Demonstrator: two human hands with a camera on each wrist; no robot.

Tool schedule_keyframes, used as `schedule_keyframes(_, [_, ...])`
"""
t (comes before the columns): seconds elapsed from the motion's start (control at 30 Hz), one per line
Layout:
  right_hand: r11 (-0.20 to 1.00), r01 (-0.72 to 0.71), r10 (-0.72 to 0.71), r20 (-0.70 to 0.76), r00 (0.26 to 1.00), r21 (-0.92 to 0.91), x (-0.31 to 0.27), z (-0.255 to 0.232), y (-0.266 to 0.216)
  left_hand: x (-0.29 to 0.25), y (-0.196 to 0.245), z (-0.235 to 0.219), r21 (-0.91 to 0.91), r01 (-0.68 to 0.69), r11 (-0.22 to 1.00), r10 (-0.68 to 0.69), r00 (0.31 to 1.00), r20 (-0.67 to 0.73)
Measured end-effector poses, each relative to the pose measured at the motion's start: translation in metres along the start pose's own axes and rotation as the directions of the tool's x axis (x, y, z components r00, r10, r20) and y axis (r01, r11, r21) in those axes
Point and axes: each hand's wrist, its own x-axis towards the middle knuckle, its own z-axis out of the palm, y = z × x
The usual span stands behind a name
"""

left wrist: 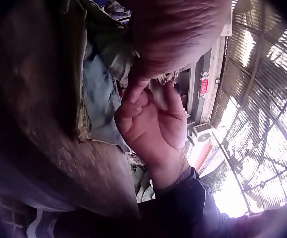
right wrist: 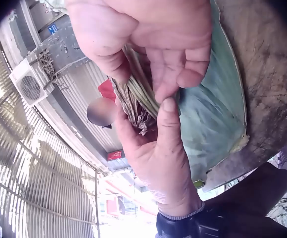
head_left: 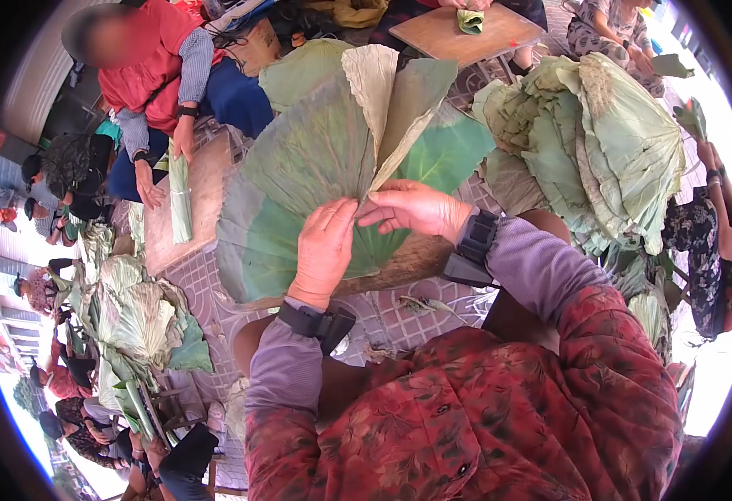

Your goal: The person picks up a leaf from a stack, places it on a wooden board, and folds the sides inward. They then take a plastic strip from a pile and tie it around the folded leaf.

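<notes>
A big green lotus leaf [head_left: 299, 167] lies over a low wooden board [head_left: 408, 263] in front of me, part of it folded up into pale pleats [head_left: 383, 92]. My left hand [head_left: 333, 221] lies on the leaf and grips its gathered centre. My right hand [head_left: 380, 214] pinches the same spot from the right, the two hands touching. In the right wrist view the right hand [right wrist: 148, 74] and the left hand [right wrist: 153, 144] both close round the pleated leaf base [right wrist: 133, 106]. The left wrist view shows the left hand [left wrist: 173, 34] very close and the right hand [left wrist: 153, 124] behind it.
A tall stack of folded leaves [head_left: 600, 134] stands at the right, another heap [head_left: 141, 317] at the left on the tiled floor [head_left: 207, 292]. Opposite, a person in a red vest [head_left: 157, 67] handles a rolled leaf bundle [head_left: 180, 200] on a board [head_left: 207, 179]. Other people sit around.
</notes>
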Motion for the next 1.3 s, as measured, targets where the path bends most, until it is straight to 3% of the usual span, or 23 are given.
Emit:
schedule_keyframes(0.07, [0.989, -0.049, 0.054, 0.031, 0.998, -0.137, 0.000, -0.001, -0.003, 0.001, -0.005, -0.005, 0.013, 0.008, 1.000, -0.008, 1.000, -0.014])
schedule_keyframes(0.13, [0.989, -0.034, 0.037, 0.020, 0.999, -0.145, -0.001, -0.001, -0.001, 0.002, -0.005, -0.008, 0.027, 0.016, 1.000, -0.015, 0.999, -0.031])
schedule_keyframes(0.2, [0.987, -0.021, 0.023, 0.015, 1.000, -0.160, -0.002, 0.000, -0.001, 0.004, 0.001, -0.010, 0.279, -0.190, 0.941, 0.195, 0.981, 0.011])
schedule_keyframes(0.27, [0.999, 0.001, -0.002, -0.033, 0.999, -0.045, -0.003, 0.001, 0.000, 0.006, 0.009, -0.010, 0.332, -0.237, 0.913, 0.236, 0.971, 0.044])
schedule_keyframes(0.4, [0.997, 0.005, -0.014, -0.115, 0.993, -0.074, -0.004, 0.004, -0.001, 0.004, 0.023, -0.005, 0.398, -0.300, 0.867, 0.278, 0.954, 0.114])
schedule_keyframes(0.5, [0.987, -0.111, 0.083, -0.220, 0.972, -0.117, -0.004, 0.002, 0.003, -0.007, 0.023, 0.007, 0.366, -0.300, 0.881, 0.252, 0.952, 0.174])
schedule_keyframes(0.57, [0.946, -0.302, 0.248, -0.335, 0.909, -0.121, -0.005, 0.000, 0.006, -0.012, 0.029, 0.010, 0.324, -0.315, 0.892, 0.240, 0.937, 0.252])
schedule_keyframes(0.6, [0.946, -0.303, 0.248, -0.336, 0.909, -0.119, -0.007, -0.002, 0.005, -0.015, 0.029, 0.012, 0.323, -0.316, 0.892, 0.240, 0.937, 0.253])
schedule_keyframes(0.67, [0.819, -0.468, 0.356, -0.347, 0.868, -0.331, -0.018, 0.002, -0.007, -0.020, 0.029, 0.016, 0.211, -0.267, 0.940, 0.207, 0.941, 0.267])
schedule_keyframes(0.7, [0.775, -0.456, 0.342, -0.316, 0.885, -0.438, -0.022, -0.004, -0.007, -0.022, 0.028, 0.016, 0.203, -0.270, 0.941, 0.211, 0.939, 0.271])
schedule_keyframes(0.73, [0.778, -0.458, 0.340, -0.325, 0.883, -0.431, -0.026, -0.008, -0.013, -0.021, 0.027, 0.014, 0.174, -0.244, 0.954, 0.182, 0.934, 0.308])
schedule_keyframes(0.83, [0.513, -0.469, 0.208, -0.426, 0.881, -0.719, -0.050, -0.018, -0.039, -0.020, 0.027, 0.014, 0.129, -0.207, 0.970, 0.149, 0.921, 0.359])
schedule_keyframes(0.87, [0.513, -0.479, 0.205, -0.440, 0.874, -0.713, -0.055, -0.025, -0.045, -0.019, 0.026, 0.015, 0.134, -0.189, 0.973, 0.126, 0.918, 0.375])
schedule_keyframes(0.93, [0.041, -0.585, -0.014, -0.586, 0.810, -0.810, -0.066, -0.038, -0.055, -0.019, 0.026, 0.017, 0.112, -0.162, 0.980, 0.108, 0.917, 0.384])
schedule_keyframes(0.97, [-0.031, -0.605, -0.085, -0.601, 0.795, -0.796, -0.071, -0.045, -0.055, -0.018, 0.027, 0.016, 0.108, -0.113, 0.988, 0.065, 0.925, 0.375])
schedule_keyframes(1.0, [-0.025, -0.615, -0.093, -0.610, 0.787, -0.788, -0.074, -0.049, -0.052, -0.017, 0.028, 0.016, 0.104, -0.066, 0.992, 0.023, 0.931, 0.365])
schedule_keyframes(1.07, [-0.146, -0.633, -0.329, -0.566, 0.756, -0.760, -0.074, -0.055, -0.046, -0.017, 0.025, 0.020, 0.095, -0.045, 0.994, 0.012, 0.946, 0.323])
schedule_keyframes(1.1, [-0.037, -0.647, -0.282, -0.613, 0.738, -0.762, -0.069, -0.057, -0.045, -0.018, 0.025, 0.022, 0.093, -0.010, 0.996, -0.017, 0.960, 0.281])
schedule_keyframes(1.13, [-0.036, -0.649, -0.289, -0.613, 0.735, -0.760, -0.065, -0.064, -0.039, -0.018, 0.025, 0.024, 0.092, -0.017, 0.996, -0.009, 0.960, 0.278])
schedule_keyframes(1.2, [0.398, -0.473, -0.268, -0.593, 0.760, -0.786, -0.052, -0.077, -0.025, -0.019, 0.025, 0.025, 0.092, 0.000, 0.996, -0.024, 0.964, 0.266])
schedule_keyframes(1.23, [0.601, -0.305, -0.275, -0.550, 0.789, -0.738, -0.058, -0.060, -0.030, -0.019, 0.025, 0.025, 0.096, -0.002, 0.995, -0.023, 0.965, 0.261])
schedule_keyframes(1.27, [0.599, -0.303, -0.276, -0.546, 0.791, -0.741, -0.054, -0.062, -0.027, -0.019, 0.025, 0.025, 0.099, -0.010, 0.995, -0.018, 0.960, 0.279])
schedule_keyframes(1.3, [0.687, -0.215, -0.319, -0.555, 0.768, -0.694, -0.047, -0.068, -0.020, -0.020, 0.026, 0.025, 0.101, -0.016, 0.995, -0.014, 0.955, 0.297])
